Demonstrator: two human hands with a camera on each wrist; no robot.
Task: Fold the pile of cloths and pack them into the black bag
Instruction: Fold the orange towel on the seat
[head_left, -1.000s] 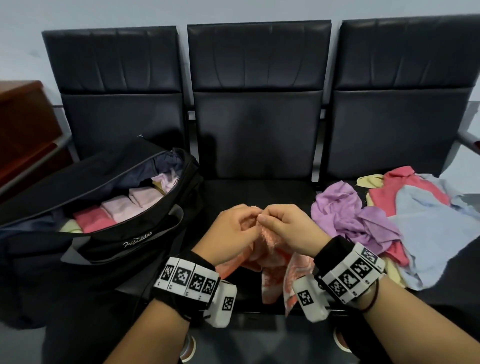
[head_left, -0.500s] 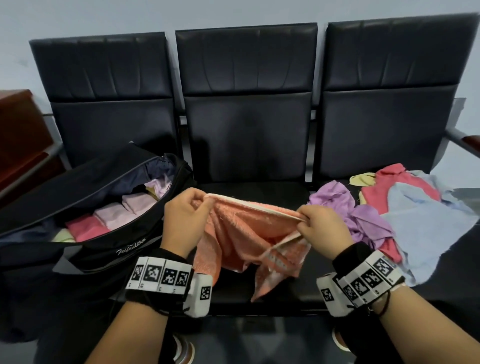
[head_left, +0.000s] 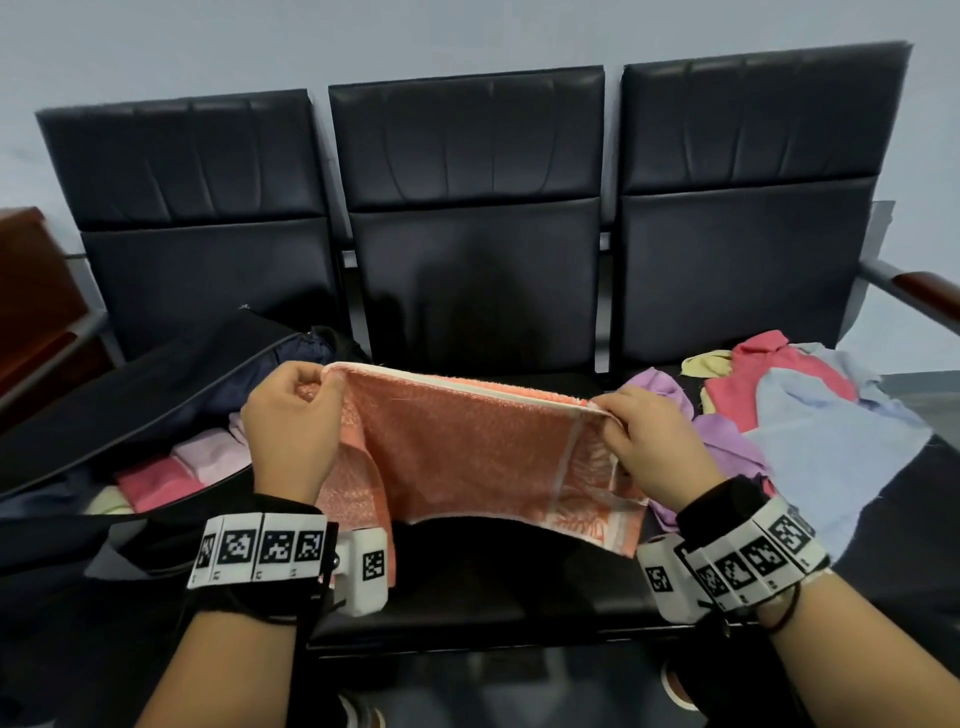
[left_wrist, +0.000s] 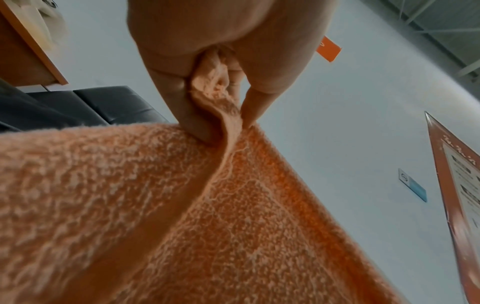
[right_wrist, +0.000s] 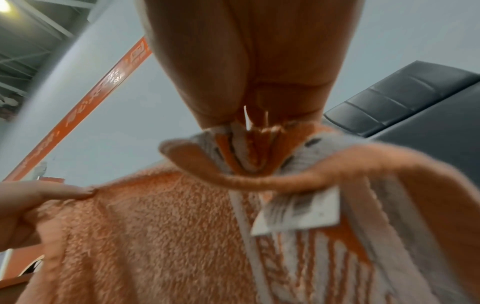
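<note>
An orange towel (head_left: 467, 447) with a white patterned border hangs stretched between both hands above the middle seat. My left hand (head_left: 291, 421) pinches its upper left corner, and in the left wrist view thumb and fingers (left_wrist: 197, 123) clamp the orange towel (left_wrist: 182, 216). My right hand (head_left: 649, 441) pinches the upper right corner; the right wrist view shows the orange towel (right_wrist: 168, 236) bunched in that grip, a white label hanging below. The black bag (head_left: 130, 395) lies open on the left seat with folded pink cloths (head_left: 182, 467) inside. The unfolded pile (head_left: 789, 415) sits on the right seat.
Three black chairs (head_left: 467, 234) stand in a row against a pale wall. A brown wooden cabinet (head_left: 31, 301) is at the far left. A metal armrest (head_left: 909, 291) with a wooden end sticks out at the right.
My hands, together at the crumpled towel a second ago, have moved apart and up. The towel is now spread out flat between them.
</note>
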